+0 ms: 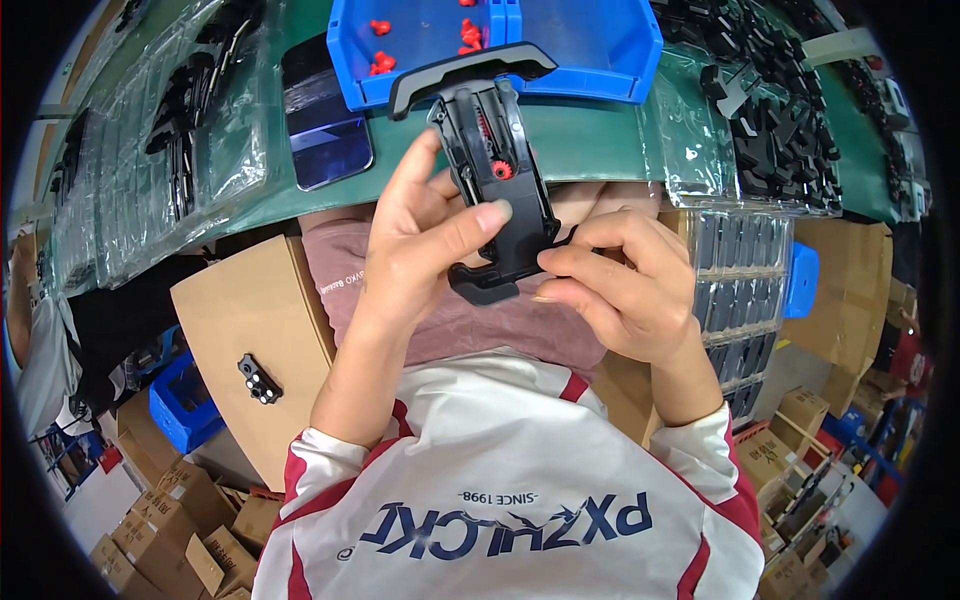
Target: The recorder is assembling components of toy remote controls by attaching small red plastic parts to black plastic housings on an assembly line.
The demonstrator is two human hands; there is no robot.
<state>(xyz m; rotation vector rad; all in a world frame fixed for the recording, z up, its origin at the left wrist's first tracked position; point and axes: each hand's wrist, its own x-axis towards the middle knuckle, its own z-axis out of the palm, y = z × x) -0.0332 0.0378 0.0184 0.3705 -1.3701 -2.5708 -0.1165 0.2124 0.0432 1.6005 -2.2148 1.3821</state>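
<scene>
Green tabletop (400, 150), blue bin (600, 85) on it; red bits (382, 63) in bin's left half, dark phone (335, 155) just left of bin, black parts (780, 130) heaped right of it. Black bracket (525, 215) is on bin's near side, upper end overlapping it in view. Left hand (420, 240) grips bracket, thumb pressed on its face; right hand (635, 280) has thumb and index bunched at bracket's edge, can't tell what they pinch

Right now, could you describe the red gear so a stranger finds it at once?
Find the blue bins at the top; below, the left hand holds a black bracket. In its open upper half sits the red gear: round and toothed, unlike the narrow red part above it and the loose red pieces in a bin.
</scene>
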